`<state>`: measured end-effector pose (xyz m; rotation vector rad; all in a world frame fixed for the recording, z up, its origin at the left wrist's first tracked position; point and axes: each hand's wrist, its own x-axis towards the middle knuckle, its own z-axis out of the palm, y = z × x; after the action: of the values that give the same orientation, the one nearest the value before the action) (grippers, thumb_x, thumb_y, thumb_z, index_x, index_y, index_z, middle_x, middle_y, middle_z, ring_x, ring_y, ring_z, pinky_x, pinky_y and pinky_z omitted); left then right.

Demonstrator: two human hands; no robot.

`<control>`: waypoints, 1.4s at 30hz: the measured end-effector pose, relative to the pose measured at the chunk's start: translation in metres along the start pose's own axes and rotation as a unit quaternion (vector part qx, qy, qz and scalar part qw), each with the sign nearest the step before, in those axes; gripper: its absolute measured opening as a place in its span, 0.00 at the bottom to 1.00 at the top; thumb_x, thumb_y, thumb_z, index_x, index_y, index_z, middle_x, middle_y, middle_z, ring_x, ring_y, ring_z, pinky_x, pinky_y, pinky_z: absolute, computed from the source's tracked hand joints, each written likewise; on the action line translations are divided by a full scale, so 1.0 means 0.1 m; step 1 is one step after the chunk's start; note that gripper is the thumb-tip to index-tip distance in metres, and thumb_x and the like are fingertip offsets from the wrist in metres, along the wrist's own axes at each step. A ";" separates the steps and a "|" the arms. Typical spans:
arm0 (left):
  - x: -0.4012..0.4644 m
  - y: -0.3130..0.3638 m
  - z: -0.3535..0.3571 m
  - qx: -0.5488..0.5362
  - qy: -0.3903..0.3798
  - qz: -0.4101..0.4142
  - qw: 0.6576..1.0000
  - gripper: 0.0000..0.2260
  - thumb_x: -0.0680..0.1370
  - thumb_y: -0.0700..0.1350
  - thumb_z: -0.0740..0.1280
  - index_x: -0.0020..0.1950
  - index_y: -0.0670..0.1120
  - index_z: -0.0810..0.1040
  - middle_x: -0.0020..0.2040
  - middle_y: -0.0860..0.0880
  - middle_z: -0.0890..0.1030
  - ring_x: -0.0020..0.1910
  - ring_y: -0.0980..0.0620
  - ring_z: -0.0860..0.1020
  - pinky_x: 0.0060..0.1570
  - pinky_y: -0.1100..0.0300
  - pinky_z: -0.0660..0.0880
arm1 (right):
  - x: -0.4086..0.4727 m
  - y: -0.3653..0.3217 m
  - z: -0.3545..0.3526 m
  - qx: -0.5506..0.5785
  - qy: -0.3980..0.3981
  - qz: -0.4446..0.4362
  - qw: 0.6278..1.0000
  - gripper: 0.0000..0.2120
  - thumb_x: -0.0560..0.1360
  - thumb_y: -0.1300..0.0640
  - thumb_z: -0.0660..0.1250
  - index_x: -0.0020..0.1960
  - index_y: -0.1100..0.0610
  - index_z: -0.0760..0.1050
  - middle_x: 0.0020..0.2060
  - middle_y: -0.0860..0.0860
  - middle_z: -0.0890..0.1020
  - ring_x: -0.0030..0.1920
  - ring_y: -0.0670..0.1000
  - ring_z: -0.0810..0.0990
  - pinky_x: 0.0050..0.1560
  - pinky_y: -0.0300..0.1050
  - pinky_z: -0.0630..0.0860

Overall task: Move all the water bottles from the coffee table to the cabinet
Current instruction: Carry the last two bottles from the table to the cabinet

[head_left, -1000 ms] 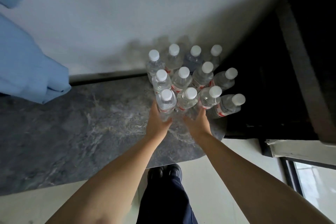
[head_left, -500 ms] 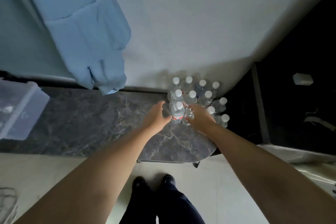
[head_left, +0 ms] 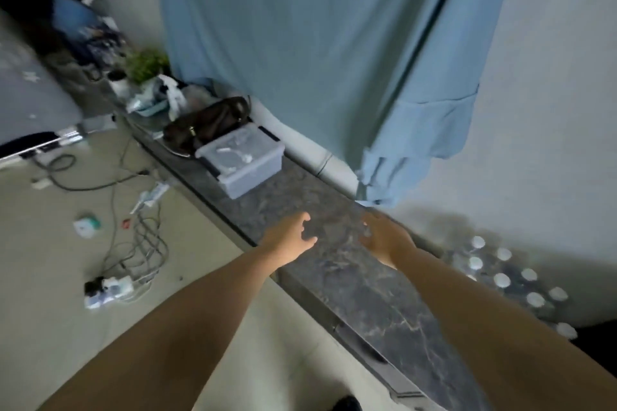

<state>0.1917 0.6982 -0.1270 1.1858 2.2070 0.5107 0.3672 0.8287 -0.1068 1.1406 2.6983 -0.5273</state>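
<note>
Several clear water bottles (head_left: 502, 280) with white caps stand packed together at the right end of the dark marbled cabinet top (head_left: 360, 277), against the white wall. My left hand (head_left: 290, 238) hovers over the front edge of the cabinet top, fingers apart, holding nothing. My right hand (head_left: 384, 237) is over the middle of the top, also spread and empty, well left of the bottles. My right forearm hides part of the bottle group.
A clear lidded plastic box (head_left: 242, 160), a brown bag (head_left: 207, 125) and a small plant (head_left: 147, 65) sit further along the cabinet top. A blue garment (head_left: 317, 60) hangs over it. Cables and a power strip (head_left: 107, 289) lie on the floor at left.
Both hands have let go of the front bottles and drawn away to the left. The view has swung left, so the bottles now sit at the right edge.
</note>
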 end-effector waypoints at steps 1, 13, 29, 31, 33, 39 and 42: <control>-0.15 -0.23 -0.15 0.004 0.013 -0.012 1.000 0.24 0.78 0.52 0.67 0.71 0.46 0.67 0.63 0.46 0.76 0.61 0.48 0.77 0.58 0.55 0.73 | 0.04 -0.25 0.06 -0.005 -0.003 -0.018 1.000 0.23 0.80 0.51 0.59 0.74 0.53 0.64 0.72 0.53 0.69 0.70 0.56 0.70 0.65 0.51 0.71; -2.31 -2.64 -1.73 0.019 0.153 -0.228 0.961 0.19 0.79 0.51 0.64 0.67 0.44 0.70 0.62 0.41 0.76 0.60 0.42 0.76 0.47 0.59 0.71 | 0.02 -3.73 0.67 -0.071 -0.068 -0.304 0.948 0.18 0.80 0.50 0.61 0.67 0.56 0.69 0.66 0.54 0.74 0.62 0.55 0.75 0.63 0.49 0.73; -3.29 -4.39 -2.95 -0.005 0.294 -0.401 0.868 0.22 0.77 0.58 0.64 0.66 0.46 0.73 0.64 0.44 0.75 0.61 0.44 0.75 0.60 0.51 0.73 | 0.50 -6.78 1.10 -0.161 -0.098 -0.521 0.833 0.21 0.80 0.49 0.60 0.71 0.56 0.67 0.65 0.57 0.71 0.63 0.58 0.73 0.61 0.49 0.72; -3.23 -4.60 -3.15 -0.005 0.303 -0.413 0.859 0.22 0.78 0.58 0.64 0.66 0.46 0.73 0.64 0.44 0.75 0.61 0.44 0.75 0.60 0.51 0.73 | 0.70 -7.09 1.09 -0.162 -0.092 -0.539 0.821 0.22 0.80 0.49 0.60 0.71 0.56 0.67 0.66 0.57 0.71 0.62 0.58 0.74 0.61 0.50 0.73; -3.15 -4.78 -3.35 -0.013 0.304 -0.431 0.849 0.22 0.78 0.58 0.63 0.66 0.45 0.72 0.65 0.43 0.74 0.62 0.44 0.74 0.61 0.51 0.72 | 0.89 -7.35 1.06 -0.169 -0.097 -0.553 0.810 0.22 0.80 0.49 0.60 0.71 0.56 0.66 0.66 0.57 0.71 0.62 0.58 0.74 0.61 0.51 0.73; -2.75 -5.13 -4.01 -0.030 0.343 -0.448 0.825 0.22 0.79 0.57 0.63 0.67 0.45 0.72 0.65 0.44 0.74 0.62 0.43 0.74 0.60 0.51 0.72 | 1.63 -8.15 0.87 -0.190 -0.093 -0.570 0.794 0.22 0.80 0.49 0.60 0.71 0.56 0.66 0.66 0.57 0.71 0.63 0.58 0.73 0.62 0.50 0.72; -2.67 -5.31 -4.11 -0.035 0.328 -0.461 0.824 0.22 0.79 0.57 0.63 0.67 0.46 0.72 0.65 0.44 0.74 0.62 0.44 0.74 0.61 0.51 0.72 | 1.79 -8.42 0.93 -0.197 -0.112 -0.572 0.788 0.21 0.80 0.49 0.60 0.70 0.57 0.66 0.66 0.57 0.71 0.63 0.58 0.73 0.62 0.50 0.72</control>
<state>-0.2877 0.1650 -0.0360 -0.2654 2.9286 0.5987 -0.3619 0.3676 -0.0279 -0.7261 2.7621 -0.1468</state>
